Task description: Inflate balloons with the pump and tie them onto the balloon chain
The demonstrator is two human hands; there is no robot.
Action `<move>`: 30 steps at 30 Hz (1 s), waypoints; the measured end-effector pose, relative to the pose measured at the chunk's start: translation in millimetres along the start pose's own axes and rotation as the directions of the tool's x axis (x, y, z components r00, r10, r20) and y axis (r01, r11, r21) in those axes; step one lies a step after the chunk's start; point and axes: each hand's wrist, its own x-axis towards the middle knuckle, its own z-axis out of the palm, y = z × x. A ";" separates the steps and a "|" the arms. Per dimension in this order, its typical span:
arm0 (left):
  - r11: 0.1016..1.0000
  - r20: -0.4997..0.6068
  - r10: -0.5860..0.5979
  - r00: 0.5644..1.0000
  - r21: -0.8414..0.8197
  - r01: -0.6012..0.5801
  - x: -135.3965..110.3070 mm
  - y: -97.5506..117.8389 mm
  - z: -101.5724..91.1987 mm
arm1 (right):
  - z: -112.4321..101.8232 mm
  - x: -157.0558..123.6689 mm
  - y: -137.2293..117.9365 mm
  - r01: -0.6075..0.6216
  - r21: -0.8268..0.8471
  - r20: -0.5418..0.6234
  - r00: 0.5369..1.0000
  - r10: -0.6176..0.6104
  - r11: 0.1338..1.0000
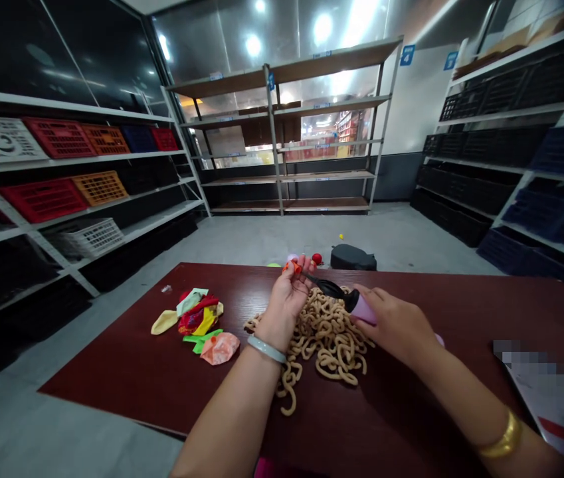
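My left hand (292,292), palm up, pinches a small orange-red piece (294,267) whose kind I cannot make out. My right hand (391,322) grips the lavender handle of a tool (363,309). Its black front part narrows toward the left fingers and appears to reach the orange-red piece. Both hands are above a heap of tan, curled, rope-like pieces (334,338), partly covered by my arms. To the left, on the dark red table (127,358), lies a loose pile of limp coloured pieces (199,315), yellow, red, green and peach, resembling deflated balloons.
A flat rectangular object (541,392), partly blurred out, lies at the table's right. Beyond the far edge are a dark grey case (353,257) and a red ball (317,258). Shelves with crates (57,199) line the left; a metal rack (282,159) stands behind.
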 end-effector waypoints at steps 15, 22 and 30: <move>0.945 0.184 0.193 0.964 0.229 -0.233 -9.1 -33.6 -1.6 | -3.0 -1.7 -4.1 -0.040 0.010 -0.029 0.999 0.041 0.999; 0.932 0.215 0.192 0.958 0.266 -0.247 -18.2 -45.6 1.3 | -2.7 -1.5 -1.2 -0.014 0.026 -0.062 0.998 0.016 1.000; 0.927 0.178 -0.015 0.984 0.372 -0.053 -21.2 -50.0 -2.7 | 0.0 -4.3 6.0 0.036 -0.020 -0.118 0.992 -0.039 0.999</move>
